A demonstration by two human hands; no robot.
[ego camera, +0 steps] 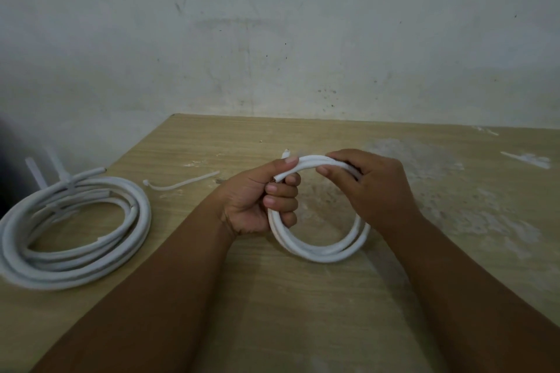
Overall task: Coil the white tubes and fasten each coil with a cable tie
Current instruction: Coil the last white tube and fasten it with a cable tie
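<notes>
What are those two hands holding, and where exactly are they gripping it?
Both hold one small coil of white tube. The left hand is closed around its left side; the right hand pinches the top of the loop.

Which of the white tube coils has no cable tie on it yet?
The small white tube coil held by both hands, left hand and right hand. The larger white tube coils at the table's left edge already carry ties.
</notes>
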